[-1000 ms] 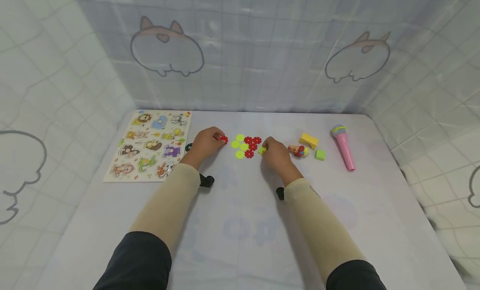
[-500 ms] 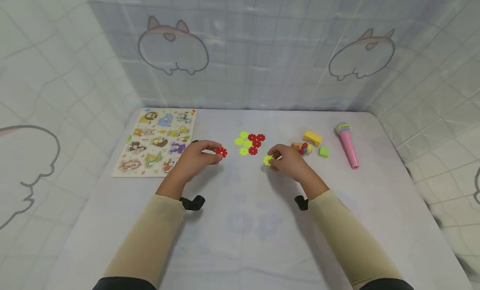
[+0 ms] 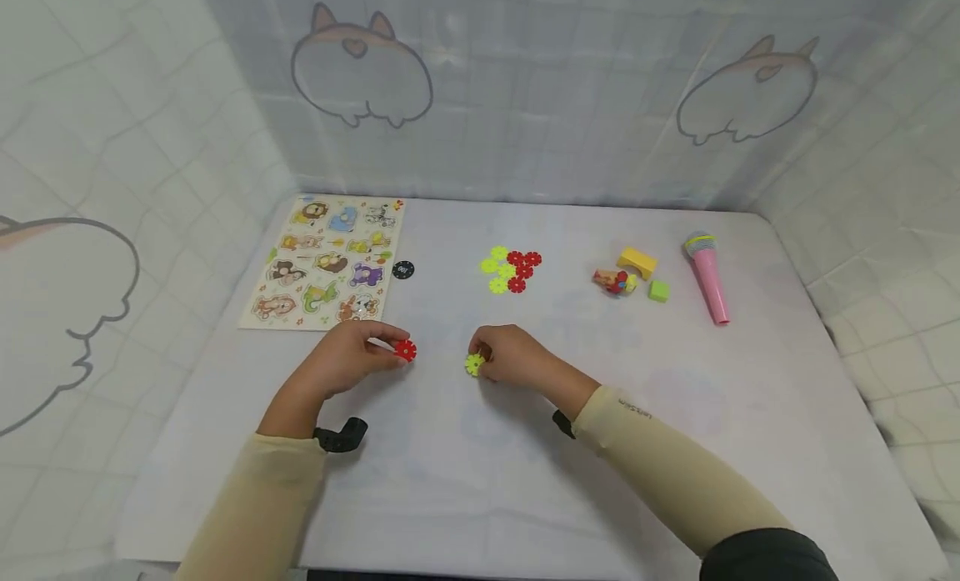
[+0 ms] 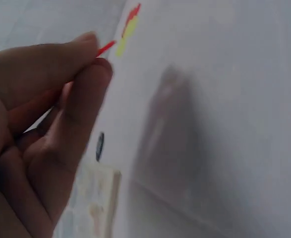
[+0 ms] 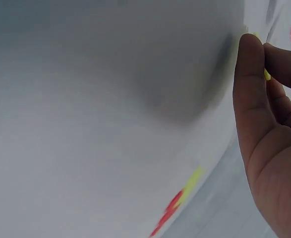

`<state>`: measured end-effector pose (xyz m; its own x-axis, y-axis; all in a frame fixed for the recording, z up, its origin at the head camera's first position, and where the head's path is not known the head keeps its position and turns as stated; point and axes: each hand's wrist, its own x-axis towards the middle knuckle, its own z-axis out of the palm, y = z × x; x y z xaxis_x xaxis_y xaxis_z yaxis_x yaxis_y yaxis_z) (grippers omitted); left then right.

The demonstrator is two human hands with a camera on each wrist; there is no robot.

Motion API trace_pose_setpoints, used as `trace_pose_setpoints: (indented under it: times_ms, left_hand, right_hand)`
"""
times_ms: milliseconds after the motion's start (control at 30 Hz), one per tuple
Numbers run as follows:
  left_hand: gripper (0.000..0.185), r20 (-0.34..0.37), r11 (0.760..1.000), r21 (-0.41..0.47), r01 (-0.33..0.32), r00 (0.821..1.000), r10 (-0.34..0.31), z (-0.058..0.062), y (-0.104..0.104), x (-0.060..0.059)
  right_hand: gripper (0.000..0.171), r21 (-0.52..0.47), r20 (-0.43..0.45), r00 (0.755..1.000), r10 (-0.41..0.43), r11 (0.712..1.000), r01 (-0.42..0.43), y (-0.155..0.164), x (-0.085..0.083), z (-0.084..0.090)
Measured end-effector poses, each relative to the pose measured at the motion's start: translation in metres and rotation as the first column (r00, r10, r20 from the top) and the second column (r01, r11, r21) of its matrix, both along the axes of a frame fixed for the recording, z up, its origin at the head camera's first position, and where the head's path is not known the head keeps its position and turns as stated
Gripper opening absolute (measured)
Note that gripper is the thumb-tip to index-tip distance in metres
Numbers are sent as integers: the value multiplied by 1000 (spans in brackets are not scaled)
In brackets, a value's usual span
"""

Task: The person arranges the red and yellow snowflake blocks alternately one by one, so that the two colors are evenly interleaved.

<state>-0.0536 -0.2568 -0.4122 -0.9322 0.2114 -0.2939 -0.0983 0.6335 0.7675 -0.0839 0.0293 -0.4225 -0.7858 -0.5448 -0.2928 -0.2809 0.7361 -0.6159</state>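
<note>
Between thumb and fingertips, my left hand (image 3: 348, 358) pinches a red notched disc (image 3: 406, 350), shaped like a flower or snowflake; the left wrist view shows the red disc (image 4: 105, 48) edge-on. My right hand (image 3: 517, 358) pinches a yellow-green notched disc (image 3: 474, 364) the same way, and in the right wrist view the fingers cover most of this yellow disc (image 5: 267, 75). The two held discs are apart, facing each other near the middle front of the table. Beyond the hands lies a cluster of loose yellow discs (image 3: 492, 265) and red discs (image 3: 524, 270).
An animal puzzle board (image 3: 322, 264) lies at the left, with a black round disc (image 3: 403, 270) beside it. To the right are a small figure toy (image 3: 615, 282), a yellow arch block (image 3: 637, 262), a green cube (image 3: 658, 291) and a pink toy microphone (image 3: 708, 279).
Both hands have drawn back from the cluster toward the body, each carrying its disc. The right hand has also swung left, and the black disc shows fully again.
</note>
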Motion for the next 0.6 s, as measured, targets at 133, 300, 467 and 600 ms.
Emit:
trace_pose_setpoints:
  times_ms: [133, 300, 467, 600]
  left_hand:
    - [36, 55, 999, -36, 21, 998, -19, -9, -9, 3]
    - [35, 37, 997, -60, 52, 998, -50, -14, -18, 3]
    - [36, 5, 991, -107, 75, 997, -75, -17, -20, 0]
    - [35, -25, 985, -153, 81, 996, -86, -21, -20, 2]
  right_hand:
    - [17, 36, -12, 998, 55, 998, -55, -34, 2, 8]
    - [17, 53, 7, 998, 65, 996, -66, -66, -1, 9]
    - [24, 89, -15, 998, 62, 994, -60, -81, -5, 4]
    - [31, 143, -78, 990, 115, 984, -103, -90, -1, 1]
